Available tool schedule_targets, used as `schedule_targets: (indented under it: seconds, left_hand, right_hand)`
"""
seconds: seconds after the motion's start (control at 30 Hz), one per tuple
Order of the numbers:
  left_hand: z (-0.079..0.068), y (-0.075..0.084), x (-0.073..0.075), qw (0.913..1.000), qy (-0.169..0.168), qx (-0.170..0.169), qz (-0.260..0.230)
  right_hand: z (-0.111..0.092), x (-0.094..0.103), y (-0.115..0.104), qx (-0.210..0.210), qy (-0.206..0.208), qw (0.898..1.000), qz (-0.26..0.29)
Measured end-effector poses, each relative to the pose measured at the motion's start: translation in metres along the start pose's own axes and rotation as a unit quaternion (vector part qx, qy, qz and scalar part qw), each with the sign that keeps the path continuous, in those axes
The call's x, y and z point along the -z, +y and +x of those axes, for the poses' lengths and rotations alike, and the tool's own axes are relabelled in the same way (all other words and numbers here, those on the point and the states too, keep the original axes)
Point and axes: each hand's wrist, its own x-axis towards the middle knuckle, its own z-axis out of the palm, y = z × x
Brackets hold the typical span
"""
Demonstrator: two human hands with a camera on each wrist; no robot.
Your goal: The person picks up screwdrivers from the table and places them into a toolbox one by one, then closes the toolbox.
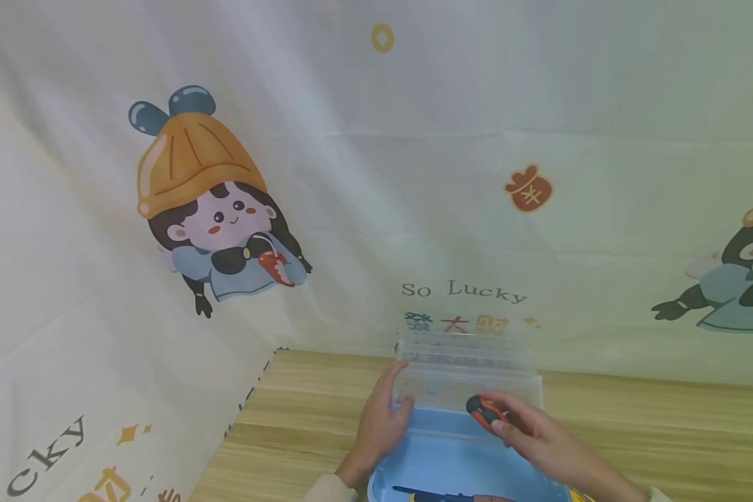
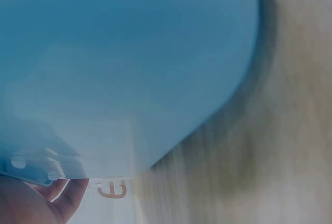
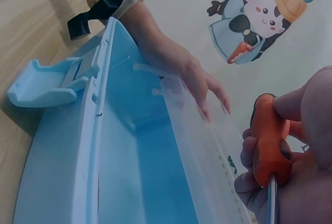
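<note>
My right hand point(image 1: 530, 436) grips a screwdriver point(image 1: 486, 413) by its orange and black handle, above the blue box. In the right wrist view, the metal shaft point(image 3: 273, 203) of the screwdriver runs down below the handle. At the left of the box point(image 1: 439, 457), my left hand point(image 1: 383, 422) touches the side of the raised clear lid point(image 1: 464, 390), fingers fairly straight. Seen from the right wrist, the left hand point(image 3: 179, 63) lies over the lid's far end. Tools with a dark shaft point(image 1: 408, 490) lie in the front of the box, partly cut off.
A light blue latch point(image 3: 46, 81) sticks out from the box's front. The box stands on a wood-grain table point(image 1: 652, 425). Behind it hangs a pale printed cloth point(image 1: 364, 209). Something yellow point(image 1: 580, 496) shows at the box's right front corner.
</note>
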Motion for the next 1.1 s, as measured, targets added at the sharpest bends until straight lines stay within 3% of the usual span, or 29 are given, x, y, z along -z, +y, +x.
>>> schedule_targets:
  seconds: [0.37, 0.7, 1.1]
  left_hand:
    - [0.0, 0.0, 0.0, 1.0, 0.003, 0.006, 0.003]
    - [0.0, 0.001, 0.001, 0.9999, -0.001, 0.009, 0.008]
    - [0.0, 0.002, 0.001, 1.0, 0.003, 0.005, 0.007]
  right_hand:
    - [0.005, -0.006, -0.002, 0.042, -0.026, 0.999, 0.001]
    - [0.007, -0.01, -0.005, 0.023, -0.034, 0.999, 0.017]
    - [0.012, -0.018, -0.001, 0.057, -0.056, 0.997, 0.021]
